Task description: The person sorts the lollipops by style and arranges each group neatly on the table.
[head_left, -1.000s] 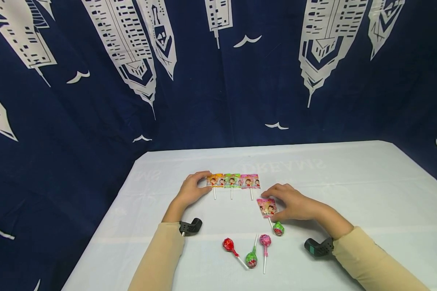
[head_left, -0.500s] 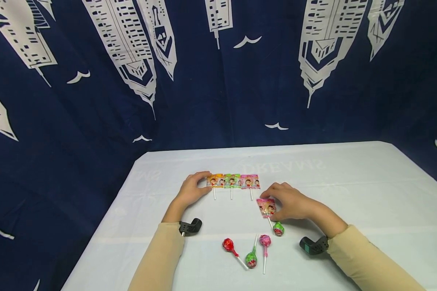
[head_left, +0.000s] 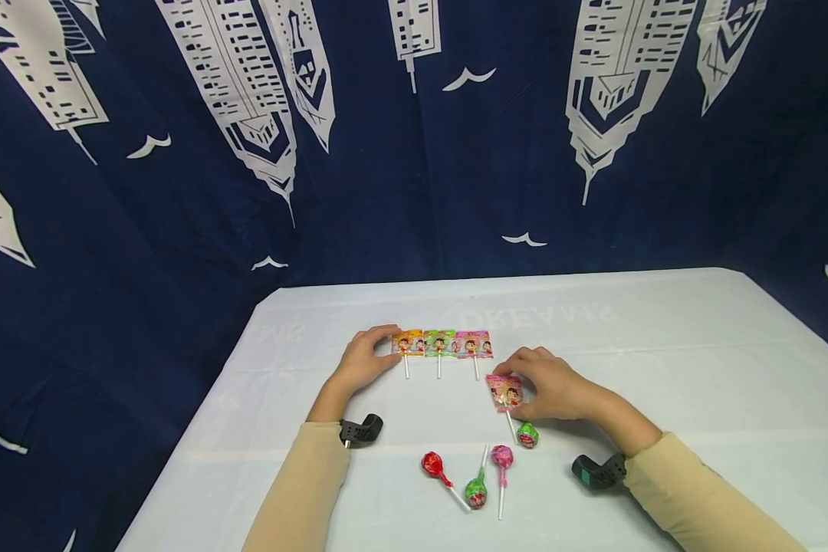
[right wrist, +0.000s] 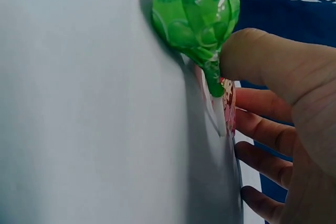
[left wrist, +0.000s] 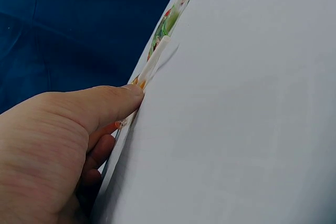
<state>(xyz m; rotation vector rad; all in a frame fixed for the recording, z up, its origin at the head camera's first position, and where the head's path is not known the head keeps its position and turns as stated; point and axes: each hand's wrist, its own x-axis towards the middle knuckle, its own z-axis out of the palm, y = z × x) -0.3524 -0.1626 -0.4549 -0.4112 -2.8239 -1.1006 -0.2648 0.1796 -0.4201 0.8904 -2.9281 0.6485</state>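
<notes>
Three flat, square-wrapped lollipops, orange (head_left: 410,342), green (head_left: 440,342) and pink (head_left: 474,344), lie side by side in a row, sticks toward me. My left hand (head_left: 363,360) holds the orange one at its left side, thumb near the stick and fingers at the far edge. Nearer to me and to the right of the row, my right hand (head_left: 555,387) grips another flat pink lollipop (head_left: 504,392) between thumb and fingers. A round green lollipop (head_left: 527,435) lies just below the right thumb; in the right wrist view it covers part of the held lollipop.
Closer to me on the white table (head_left: 662,330) lie a round red lollipop (head_left: 432,464), a second round green one (head_left: 476,493) and a round pink one (head_left: 502,456). A dark blue curtain (head_left: 414,184) with white building prints hangs behind the table.
The right hand's flat pink lollipop has shifted very slightly away from me, and the right forearm has moved a little left. My left hand and the row have stayed put.
</notes>
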